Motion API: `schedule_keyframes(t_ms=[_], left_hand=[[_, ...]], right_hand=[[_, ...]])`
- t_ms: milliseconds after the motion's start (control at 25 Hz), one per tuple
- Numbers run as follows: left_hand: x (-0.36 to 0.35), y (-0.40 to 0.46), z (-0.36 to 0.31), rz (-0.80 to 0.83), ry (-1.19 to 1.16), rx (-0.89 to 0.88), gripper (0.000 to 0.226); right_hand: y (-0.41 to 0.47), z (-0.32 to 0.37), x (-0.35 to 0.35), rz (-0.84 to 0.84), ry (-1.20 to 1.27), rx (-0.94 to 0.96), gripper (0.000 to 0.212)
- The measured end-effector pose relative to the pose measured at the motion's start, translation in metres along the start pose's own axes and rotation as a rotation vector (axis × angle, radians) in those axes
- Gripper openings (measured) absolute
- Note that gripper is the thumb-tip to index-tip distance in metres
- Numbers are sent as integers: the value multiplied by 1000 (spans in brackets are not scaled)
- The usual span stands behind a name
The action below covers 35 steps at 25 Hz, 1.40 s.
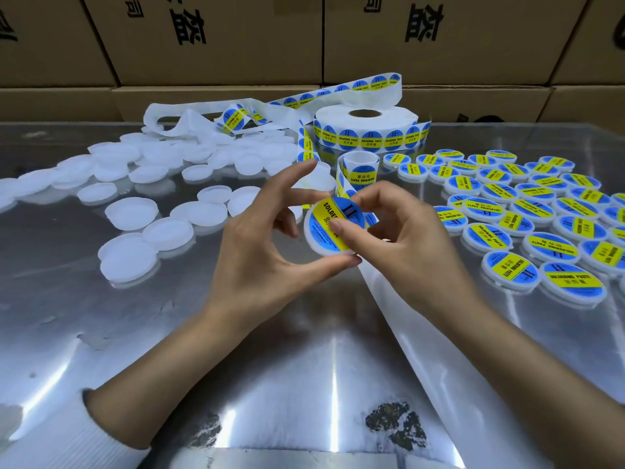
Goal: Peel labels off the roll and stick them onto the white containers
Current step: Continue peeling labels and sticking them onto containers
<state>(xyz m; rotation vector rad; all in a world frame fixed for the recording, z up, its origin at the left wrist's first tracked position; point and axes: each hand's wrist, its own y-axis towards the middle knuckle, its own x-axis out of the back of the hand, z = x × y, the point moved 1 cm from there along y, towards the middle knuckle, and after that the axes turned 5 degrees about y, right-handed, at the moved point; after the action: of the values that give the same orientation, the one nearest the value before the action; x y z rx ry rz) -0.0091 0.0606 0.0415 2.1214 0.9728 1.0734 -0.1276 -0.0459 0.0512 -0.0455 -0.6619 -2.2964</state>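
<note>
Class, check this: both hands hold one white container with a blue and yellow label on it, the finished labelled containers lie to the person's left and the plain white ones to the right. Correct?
Not quite: the sides are swapped. The head view shows the labelled containers to the person's right and the plain white ones to the left. The left hand and right hand do hold one labelled container.

Two hands meet over a shiny metal bench (236,350): the left hand (260,252) grips a round white container (323,243) by its rim while the right hand (402,242) presses a blue and yellow label (334,220) onto it. Unlabelled containers (132,211) lie to the left, labelled containers (527,211) to the right. A label roll (365,130) stands behind the hands.
</note>
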Motion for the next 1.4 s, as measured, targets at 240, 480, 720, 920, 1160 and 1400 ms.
schedule_keyframes(t_ms=[240, 480, 720, 920, 1160, 1400], left_hand=[[3, 3, 1, -2, 41, -6, 85], [-1, 1, -7, 56, 21, -133, 81], [-3, 1, -8, 81, 65, -147, 79], [-14, -2, -10, 276, 248, -253, 55], [-19, -4, -11, 198, 217, -382, 27], [-22, -14, -4, 245, 342, -478, 22]], right_hand=[[-1, 1, 3, 5, -12, 29, 82], [-4, 3, -5, 180, 254, -283, 66], [-4, 2, -7, 197, 393, -342, 39], [-2, -4, -8, -29, 369, -535, 58], [1, -8, -5, -26, 385, -570, 57], [17, -15, 19, -175, 171, -448, 52]])
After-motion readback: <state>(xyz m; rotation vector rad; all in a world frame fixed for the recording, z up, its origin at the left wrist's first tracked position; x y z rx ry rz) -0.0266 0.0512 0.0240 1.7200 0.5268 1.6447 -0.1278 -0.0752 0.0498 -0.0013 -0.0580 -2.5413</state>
